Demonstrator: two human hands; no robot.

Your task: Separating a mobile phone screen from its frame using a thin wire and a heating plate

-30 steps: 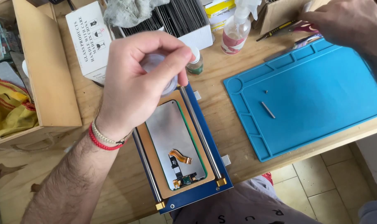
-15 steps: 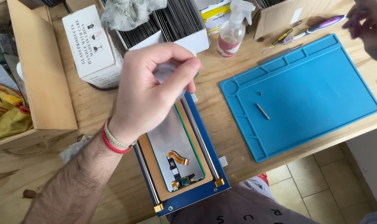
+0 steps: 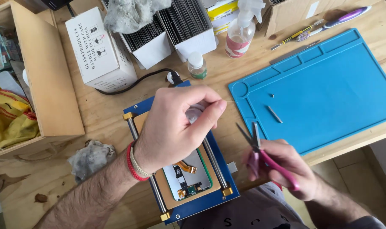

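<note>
Fingertips [image 3: 214, 111] of the left hand [image 3: 176, 123] pinch a small translucent spool [image 3: 195, 113], from which a very thin wire or thread [image 3: 232, 101] runs out to the right, drawn taut enough to show as a faint line over the wood. The pinch keeps the spool from turning and the strand exposed in free air beside it. Below and to the right, the right hand [image 3: 282, 167] is closed around the pink handles of a small pair of scissors [image 3: 261, 152], blades parted and pointing up toward the strand but not touching it. Directly beneath the left hand sits a blue screen-separator platform with brass-ended side rails [image 3: 193, 203], bearing a phone display panel laid back-side up with an orange flex cable [image 3: 188, 176]. A blue silicone work mat [image 3: 328, 89] lies to the right on the wooden bench [image 3: 103, 118], holding a small metal pin [image 3: 274, 114]. A clear spray bottle [image 3: 241, 32] stands behind.
</note>
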